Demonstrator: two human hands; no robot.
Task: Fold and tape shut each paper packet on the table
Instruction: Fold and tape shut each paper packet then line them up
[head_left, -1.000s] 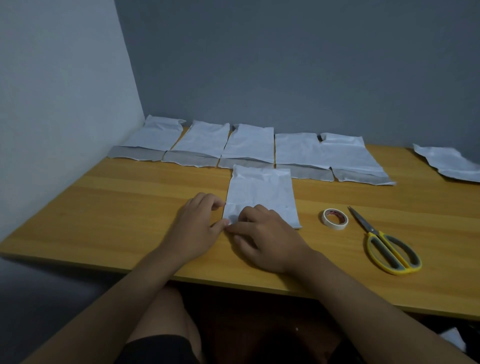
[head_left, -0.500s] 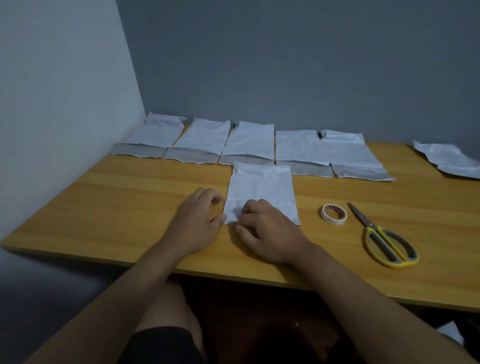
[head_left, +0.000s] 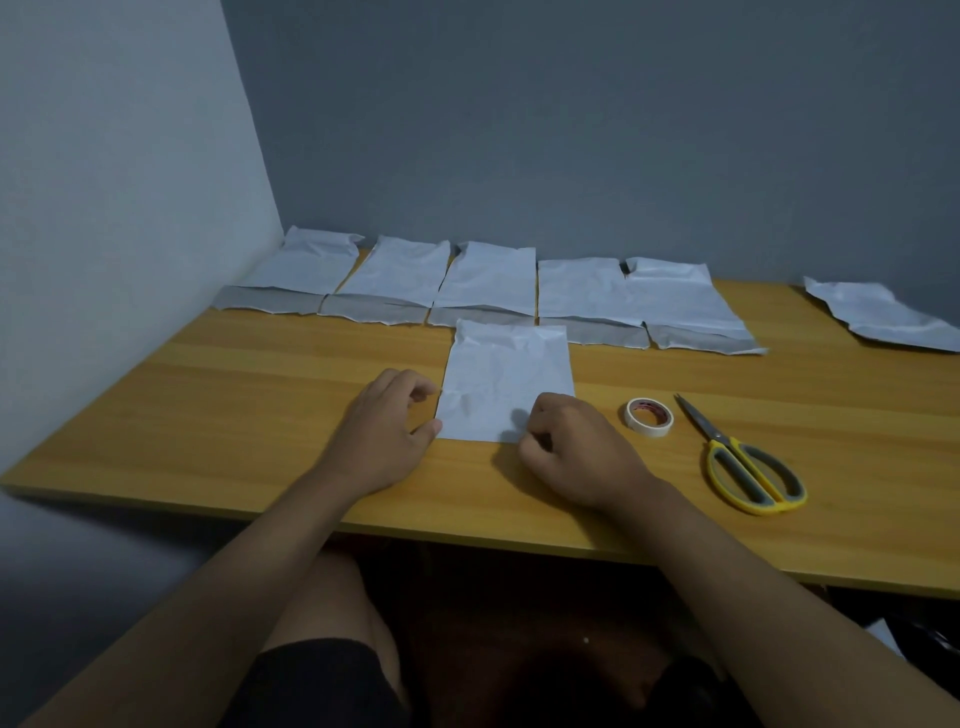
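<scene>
White, creased paper — the packet (head_left: 506, 382) being worked lies flat near the front of the table, its near edge between the two hands. A second ago the right hand (head_left: 576, 452) lay over the packet's near left corner beside the left; it has since slid to the near right corner, fingers curled down on the edge, seemingly pinching it. The left hand (head_left: 382, 431) rests just beside the left edge, fingers loosely bent, thumb touching the paper, holding nothing. That reads as creasing the fold along the bottom, with taping next. The tape roll (head_left: 648, 417) and yellow-handled scissors (head_left: 743, 462) wait to the right on the wooden table (head_left: 208, 415) — unsealed packets (head_left: 488, 283) line the back, below grey walls.
</scene>
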